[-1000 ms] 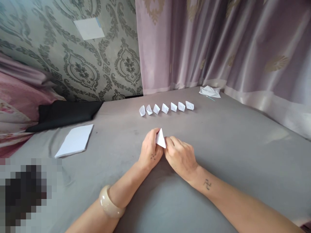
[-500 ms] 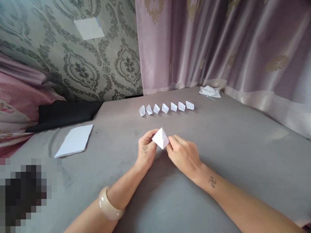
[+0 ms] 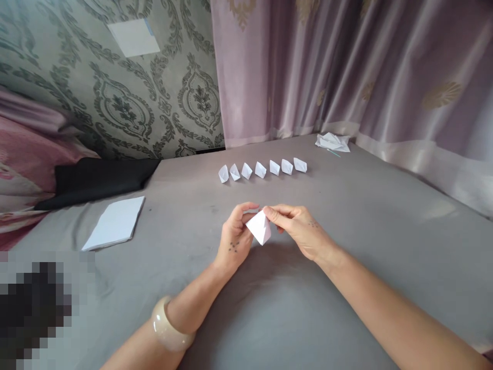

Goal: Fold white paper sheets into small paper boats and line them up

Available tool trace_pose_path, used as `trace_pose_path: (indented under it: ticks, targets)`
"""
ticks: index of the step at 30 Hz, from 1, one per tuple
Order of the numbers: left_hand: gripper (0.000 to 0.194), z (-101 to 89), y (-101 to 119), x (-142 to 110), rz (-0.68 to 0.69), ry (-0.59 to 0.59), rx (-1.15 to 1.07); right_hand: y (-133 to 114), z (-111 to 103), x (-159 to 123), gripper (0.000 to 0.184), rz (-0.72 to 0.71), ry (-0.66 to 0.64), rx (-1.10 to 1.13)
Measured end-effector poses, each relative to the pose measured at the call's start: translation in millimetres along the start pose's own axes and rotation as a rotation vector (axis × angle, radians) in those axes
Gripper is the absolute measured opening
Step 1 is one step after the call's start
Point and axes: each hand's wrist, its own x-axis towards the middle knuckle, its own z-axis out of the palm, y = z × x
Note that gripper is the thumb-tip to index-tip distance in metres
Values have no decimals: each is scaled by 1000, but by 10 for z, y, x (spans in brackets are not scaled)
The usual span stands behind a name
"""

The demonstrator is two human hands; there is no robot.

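Observation:
A small folded piece of white paper, diamond-shaped with a crease down its face, is held between both hands above the grey sheet. My right hand pinches its upper right corner between thumb and fingers. From the left side, my left hand grips the paper, its fingers curled partly behind it; their tips are partly hidden. Beyond the hands, several small folded paper boats stand in a row across the sheet.
A stack of white paper lies at the left, near a folded black cloth. At the far right sit more folded papers beside a thin greenish stick. A patterned wall and purple curtains border the back.
The folded paper has turned from a narrow edge-on view to its broad diamond face. My right hand has shifted its grip up to the top corner. The view has moved slightly.

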Motion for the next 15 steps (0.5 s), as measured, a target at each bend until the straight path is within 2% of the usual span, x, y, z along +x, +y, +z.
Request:
trace_pose_path:
  ticks: [6, 13, 15]
  targets:
    - [40, -11, 33, 42, -157, -43, -117, 12, -63, 26, 32, 15, -48, -5]
    - [47, -130, 62, 98, -338, -248, -287, 82, -171, 108, 27, 18, -29, -44]
    - [45, -160, 81, 113, -398, -258, -344, 111, -190, 127, 26, 3, -9, -71]
